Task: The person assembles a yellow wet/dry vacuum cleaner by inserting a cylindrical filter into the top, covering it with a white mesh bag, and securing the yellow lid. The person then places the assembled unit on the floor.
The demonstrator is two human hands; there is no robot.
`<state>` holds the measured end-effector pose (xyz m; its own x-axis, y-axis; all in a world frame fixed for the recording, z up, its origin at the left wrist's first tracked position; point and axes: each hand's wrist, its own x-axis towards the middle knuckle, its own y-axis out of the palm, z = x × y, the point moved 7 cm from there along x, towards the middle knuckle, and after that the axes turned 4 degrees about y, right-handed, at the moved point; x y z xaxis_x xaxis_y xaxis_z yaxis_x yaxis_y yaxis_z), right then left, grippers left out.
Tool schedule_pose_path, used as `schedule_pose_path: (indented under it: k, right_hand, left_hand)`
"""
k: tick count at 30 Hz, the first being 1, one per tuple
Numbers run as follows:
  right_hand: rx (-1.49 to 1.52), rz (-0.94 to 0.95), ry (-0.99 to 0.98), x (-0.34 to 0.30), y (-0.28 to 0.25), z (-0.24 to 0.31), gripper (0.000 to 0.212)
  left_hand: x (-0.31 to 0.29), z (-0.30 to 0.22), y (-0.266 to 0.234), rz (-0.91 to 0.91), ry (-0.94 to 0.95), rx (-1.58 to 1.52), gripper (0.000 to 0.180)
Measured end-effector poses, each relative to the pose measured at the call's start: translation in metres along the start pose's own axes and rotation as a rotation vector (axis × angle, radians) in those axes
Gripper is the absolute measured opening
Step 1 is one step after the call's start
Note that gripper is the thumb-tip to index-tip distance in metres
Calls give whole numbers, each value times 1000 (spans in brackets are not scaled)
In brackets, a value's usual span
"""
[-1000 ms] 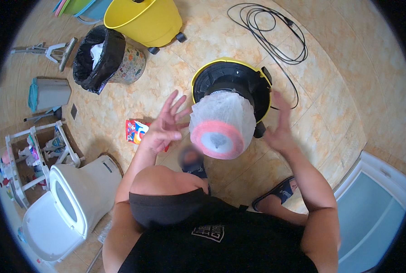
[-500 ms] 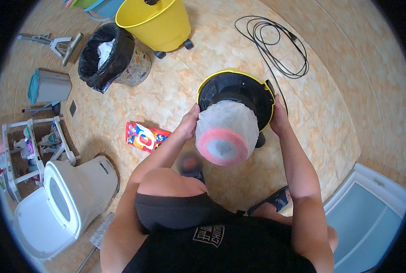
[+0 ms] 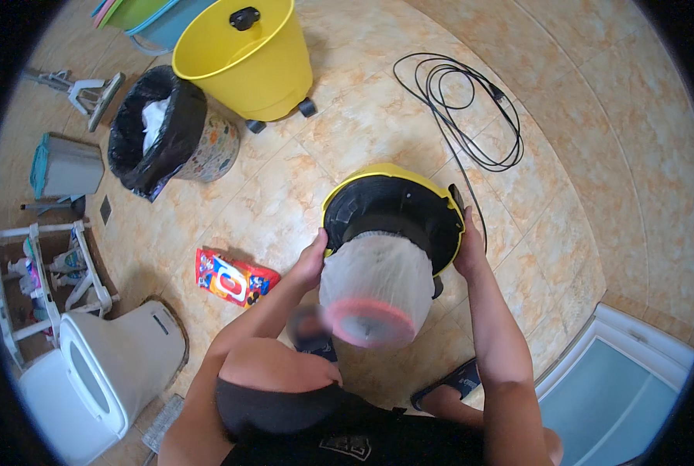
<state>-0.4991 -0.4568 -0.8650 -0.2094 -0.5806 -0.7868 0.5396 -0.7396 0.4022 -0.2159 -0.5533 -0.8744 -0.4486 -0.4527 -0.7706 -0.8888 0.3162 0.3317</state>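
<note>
Between my hands is a vacuum cleaner's motor head (image 3: 432,210), a round black lid with a yellow rim, its underside facing me. A white cloth filter (image 3: 378,272) with a pink-red ring at its end covers the cylinder that sticks out toward my legs. My left hand (image 3: 312,260) grips the rim on the left, thumb up against its edge. My right hand (image 3: 470,245) is wrapped around the right side of the rim, near a black latch. Both hands' other fingers are partly hidden behind the lid.
A yellow wheeled tub (image 3: 246,70) stands far left beside a black-lined bin (image 3: 215,147). A coiled black cord (image 3: 479,116) lies far right. A red wipes packet (image 3: 234,277) lies left on the tiled floor. Nearby are a toilet (image 3: 129,353), white rack (image 3: 44,229) and blue-paneled white frame (image 3: 611,396).
My view has shifted, so everything sits lower in the picture. The motor head has tilted, with its filter end pointing further down; both hands keep their hold.
</note>
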Motion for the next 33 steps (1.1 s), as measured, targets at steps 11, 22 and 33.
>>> schedule_pose_path:
  k: [11, 22, 33]
  right_hand:
    - [35, -112, 4, -6, 16, 9, 61]
    - [-283, -43, -190, -106, 105, 132, 69]
    - [-775, -28, -580, -200, 127, 206, 84]
  left_hand:
    - [20, -7, -15, -66, 92, 25, 62]
    - [4, -164, 74, 167, 385, -22, 57]
    - [-40, -168, 101, 255, 336, -92, 51]
